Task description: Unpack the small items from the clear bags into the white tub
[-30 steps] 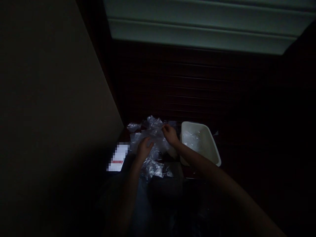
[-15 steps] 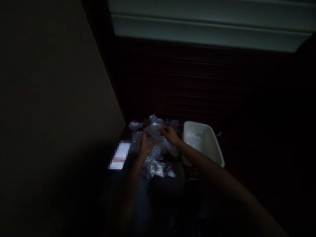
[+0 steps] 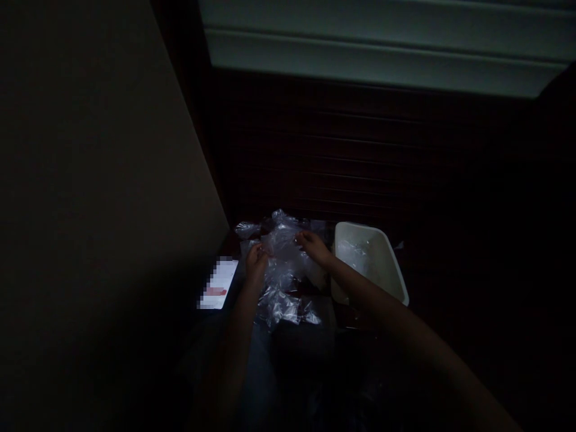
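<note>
In the dim head view, a clear plastic bag (image 3: pixel 287 251) stretches between my two hands. My left hand (image 3: pixel 256 262) is closed, its fingertips pinching what looks like the bag's left edge. My right hand (image 3: pixel 311 246) has thumb and fingers drawn together at the bag's right side. Crumpled clear plastic bags (image 3: pixel 282 305) lie in a shiny heap around and below the hands. Darkness and the sheer plastic hide exactly where the fingers grip.
A white plastic basin (image 3: pixel 382 264) with some clear plastic in it stands right of my hands. At the left lies a lit phone (image 3: pixel 219 284). A pale wall (image 3: pixel 112 150) rises on the left, and dark slatted panelling (image 3: pixel 333 144) stands behind.
My left hand has moved slightly left and down, its spread thumb and fingers closing into a pinch. The plastic between the hands has spread out. My right hand has shifted slightly right.
</note>
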The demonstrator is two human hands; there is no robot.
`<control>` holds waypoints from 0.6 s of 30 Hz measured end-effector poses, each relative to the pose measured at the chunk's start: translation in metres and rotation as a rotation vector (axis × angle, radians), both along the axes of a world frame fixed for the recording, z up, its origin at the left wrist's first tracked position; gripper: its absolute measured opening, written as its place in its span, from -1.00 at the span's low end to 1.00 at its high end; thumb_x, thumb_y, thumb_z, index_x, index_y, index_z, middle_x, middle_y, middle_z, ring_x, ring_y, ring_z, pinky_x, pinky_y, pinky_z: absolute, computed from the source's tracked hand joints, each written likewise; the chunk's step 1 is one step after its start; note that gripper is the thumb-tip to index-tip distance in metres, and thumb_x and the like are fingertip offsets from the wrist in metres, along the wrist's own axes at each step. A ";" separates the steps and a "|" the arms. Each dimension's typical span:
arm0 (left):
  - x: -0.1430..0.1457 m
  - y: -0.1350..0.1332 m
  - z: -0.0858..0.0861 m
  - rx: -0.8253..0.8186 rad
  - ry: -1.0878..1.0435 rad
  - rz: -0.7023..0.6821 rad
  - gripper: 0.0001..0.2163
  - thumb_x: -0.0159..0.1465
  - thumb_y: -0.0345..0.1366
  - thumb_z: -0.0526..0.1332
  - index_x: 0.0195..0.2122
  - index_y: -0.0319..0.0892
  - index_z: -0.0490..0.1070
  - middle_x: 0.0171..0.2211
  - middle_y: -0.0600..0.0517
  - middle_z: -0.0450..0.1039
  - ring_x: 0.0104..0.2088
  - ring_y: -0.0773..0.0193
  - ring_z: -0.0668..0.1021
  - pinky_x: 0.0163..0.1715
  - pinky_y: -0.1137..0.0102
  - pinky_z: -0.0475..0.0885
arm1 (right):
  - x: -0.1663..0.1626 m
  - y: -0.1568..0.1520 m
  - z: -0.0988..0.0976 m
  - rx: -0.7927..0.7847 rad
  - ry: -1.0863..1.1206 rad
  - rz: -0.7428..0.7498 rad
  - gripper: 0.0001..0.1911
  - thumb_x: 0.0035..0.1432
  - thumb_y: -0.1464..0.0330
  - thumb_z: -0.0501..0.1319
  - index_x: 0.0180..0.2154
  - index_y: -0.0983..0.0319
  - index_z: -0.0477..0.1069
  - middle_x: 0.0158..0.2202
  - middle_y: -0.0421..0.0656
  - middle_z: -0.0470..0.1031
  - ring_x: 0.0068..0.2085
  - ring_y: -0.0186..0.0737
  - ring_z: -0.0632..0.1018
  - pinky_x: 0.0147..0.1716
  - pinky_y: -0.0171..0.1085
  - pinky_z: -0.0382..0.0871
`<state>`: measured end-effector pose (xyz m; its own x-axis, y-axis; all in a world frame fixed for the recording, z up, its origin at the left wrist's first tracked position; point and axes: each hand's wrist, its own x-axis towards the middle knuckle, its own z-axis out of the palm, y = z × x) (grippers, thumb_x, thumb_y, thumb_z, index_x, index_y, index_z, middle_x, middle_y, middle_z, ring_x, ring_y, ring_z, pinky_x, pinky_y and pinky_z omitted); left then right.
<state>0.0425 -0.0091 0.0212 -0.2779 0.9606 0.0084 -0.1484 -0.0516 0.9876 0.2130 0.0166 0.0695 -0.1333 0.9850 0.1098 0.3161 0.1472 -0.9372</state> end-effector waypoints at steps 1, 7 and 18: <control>-0.001 0.000 0.000 -0.006 -0.017 -0.007 -0.76 -0.03 -0.29 0.16 -0.29 -0.17 0.34 -0.41 0.05 0.37 -0.41 0.31 0.44 -0.44 0.45 0.31 | 0.002 0.001 0.000 -0.020 0.027 -0.011 -0.61 -0.01 0.05 -0.02 -0.57 0.24 0.19 -0.56 -0.23 0.24 -0.50 -0.37 0.31 -0.52 -0.37 0.20; 0.003 -0.007 0.008 -0.077 -0.171 -0.079 -0.79 -0.01 -0.20 0.18 -0.39 -0.21 0.37 -0.49 0.05 0.38 -0.51 0.36 0.42 -0.53 0.48 0.27 | 0.008 0.001 0.005 -0.068 0.093 -0.019 -0.57 -0.06 -0.01 -0.01 -0.55 0.24 0.17 -0.59 -0.27 0.20 -0.54 -0.40 0.29 -0.54 -0.38 0.22; 0.000 -0.002 0.009 -0.112 -0.186 -0.168 -0.74 0.02 -0.16 0.18 -0.34 -0.24 0.33 -0.45 -0.02 0.42 -0.43 0.21 0.46 -0.44 0.35 0.30 | 0.011 0.010 -0.002 -0.094 0.219 -0.086 -0.58 -0.07 -0.01 0.02 -0.53 0.24 0.21 -0.57 -0.25 0.29 -0.53 -0.40 0.35 -0.52 -0.38 0.26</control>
